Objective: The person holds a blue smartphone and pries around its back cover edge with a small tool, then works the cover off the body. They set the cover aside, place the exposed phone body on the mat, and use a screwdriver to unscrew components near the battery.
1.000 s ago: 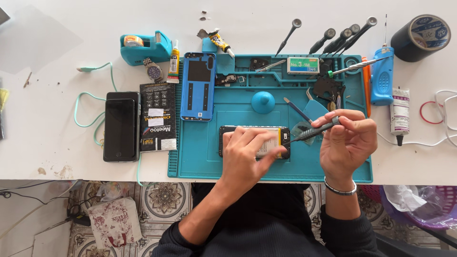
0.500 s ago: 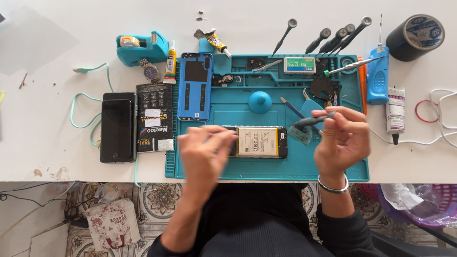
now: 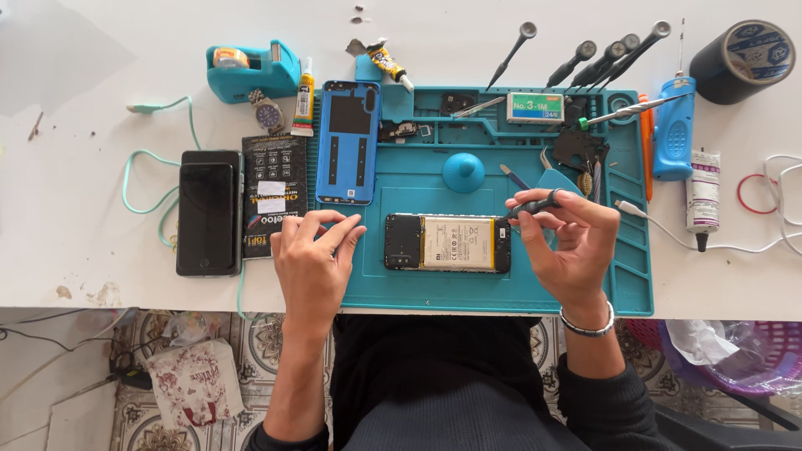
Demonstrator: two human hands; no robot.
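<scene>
An opened phone [image 3: 448, 243] lies back-up on the teal work mat [image 3: 418, 288], its battery and dark circuit board exposed. My right hand [image 3: 566, 244] is just right of it and grips a dark screwdriver [image 3: 531, 205] whose tip points up and left, above the phone's right end. My left hand [image 3: 313, 260] rests on the mat's left edge, fingers loosely curled and holding nothing, a short gap left of the phone. The phone's blue back cover [image 3: 349, 142] lies at the mat's upper left.
A black phone [image 3: 208, 212] and a dark packaged part [image 3: 272, 194] lie left of the mat. A teal tape dispenser [image 3: 244, 69], a wristwatch, glue tubes, several screwdrivers [image 3: 585, 58], a blue tool [image 3: 673, 127], a black tape roll [image 3: 742, 50] and cables ring the mat.
My left hand lifted off the opened phone and moved left to the mat's edge, uncovering the phone. My right hand kept the screwdriver and dropped slightly toward the phone's right end.
</scene>
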